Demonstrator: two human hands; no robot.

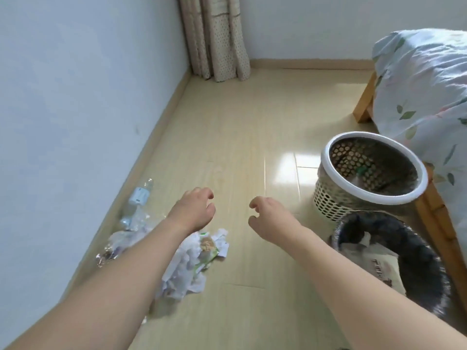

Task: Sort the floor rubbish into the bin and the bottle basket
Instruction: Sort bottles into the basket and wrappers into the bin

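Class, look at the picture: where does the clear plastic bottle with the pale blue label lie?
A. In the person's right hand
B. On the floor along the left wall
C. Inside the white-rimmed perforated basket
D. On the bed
B: the clear plastic bottle with the pale blue label lies on the floor beside the left wall's skirting, far from the white-rimmed perforated basket; both hands hold nothing.

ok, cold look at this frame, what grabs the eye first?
Two bare forearms reach out over the floor, left hand and right hand both empty with loosely curled fingers. Under the left arm lies a heap of crumpled paper, with clear plastic bottles beside it along the wall. At right stand a white-rimmed basket and, nearer, a black-lined bin.
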